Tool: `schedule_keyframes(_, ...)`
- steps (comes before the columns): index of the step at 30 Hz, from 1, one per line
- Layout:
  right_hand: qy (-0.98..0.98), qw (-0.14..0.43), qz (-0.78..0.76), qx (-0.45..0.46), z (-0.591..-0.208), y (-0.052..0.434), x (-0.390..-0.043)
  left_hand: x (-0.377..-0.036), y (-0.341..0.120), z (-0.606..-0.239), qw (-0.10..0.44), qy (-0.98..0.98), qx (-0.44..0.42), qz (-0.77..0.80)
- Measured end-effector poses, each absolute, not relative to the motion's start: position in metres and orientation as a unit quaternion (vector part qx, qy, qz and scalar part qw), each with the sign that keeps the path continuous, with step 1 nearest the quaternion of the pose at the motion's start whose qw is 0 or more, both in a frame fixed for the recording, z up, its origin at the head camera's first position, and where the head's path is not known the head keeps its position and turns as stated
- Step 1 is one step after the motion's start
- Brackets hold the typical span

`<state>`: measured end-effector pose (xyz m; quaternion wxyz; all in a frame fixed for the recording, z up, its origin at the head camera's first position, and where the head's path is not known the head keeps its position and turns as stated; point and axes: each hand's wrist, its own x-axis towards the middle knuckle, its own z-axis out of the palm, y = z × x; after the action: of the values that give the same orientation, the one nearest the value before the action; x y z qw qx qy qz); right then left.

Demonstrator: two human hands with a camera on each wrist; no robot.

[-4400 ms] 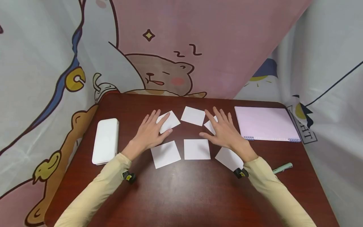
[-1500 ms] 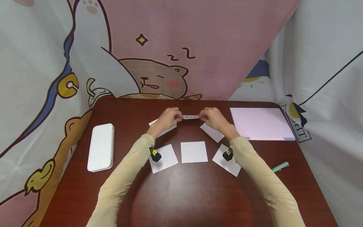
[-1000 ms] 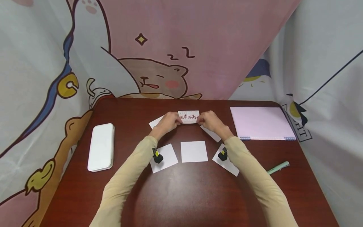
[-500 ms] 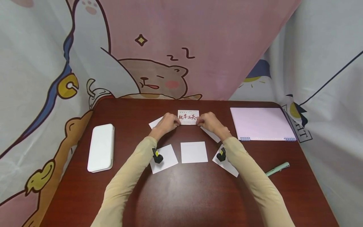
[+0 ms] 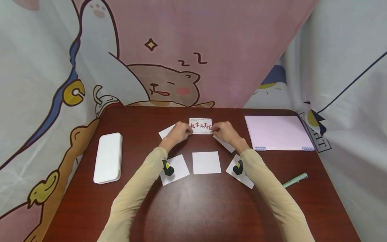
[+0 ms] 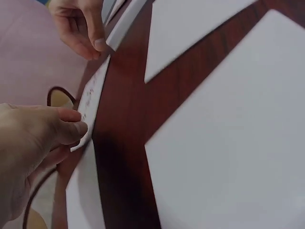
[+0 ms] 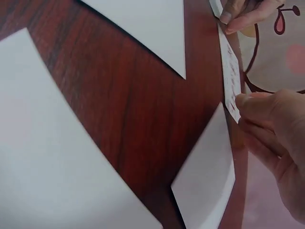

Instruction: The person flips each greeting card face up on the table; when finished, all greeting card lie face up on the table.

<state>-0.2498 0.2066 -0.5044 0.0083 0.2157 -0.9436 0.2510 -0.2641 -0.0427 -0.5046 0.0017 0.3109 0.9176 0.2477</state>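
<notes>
A white card with red and black characters (image 5: 200, 125) stands tilted face-up at the far middle of the dark wooden table (image 5: 193, 208). My left hand (image 5: 178, 131) pinches its left edge and my right hand (image 5: 222, 130) pinches its right edge. In the left wrist view the card (image 6: 93, 95) shows edge-on between thumb and fingers (image 6: 71, 129). The right wrist view has the same card (image 7: 230, 81) edge-on beside my fingers (image 7: 257, 107). Several blank white cards lie around: one under my left hand (image 5: 167, 131), one under my right (image 5: 225, 144), and three in a near row (image 5: 207, 162).
A white flat case (image 5: 108, 158) lies at the table's left. A pink spiral notebook (image 5: 277, 132) sits at the far right, and a pale green pen (image 5: 295, 180) lies near the right edge. Cartoon-print cloth (image 5: 169, 64) hangs behind and at both sides.
Both hands left the flat cards, picked up the far middle card and turned it over so its printed face shows. Over the last half second it stays nearly still.
</notes>
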Motion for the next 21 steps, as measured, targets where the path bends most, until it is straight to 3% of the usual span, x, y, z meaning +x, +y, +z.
schedule_keyframes(4,-0.952,-0.007,0.254,0.170,-0.495,0.219,-0.242,-0.261,-0.029,-0.495,0.010,0.918,0.308,0.249)
schedule_keyframes(13,-0.985,-0.104,0.135,0.034,-0.481,0.243,-0.217,-0.255,0.021,-0.481,0.074,0.915,0.314,0.242)
schedule_keyframes(21,-0.981,-0.161,0.107,-0.001,-0.479,0.250,-0.209,-0.246,0.063,-0.480,0.133,0.912,0.324,0.214)
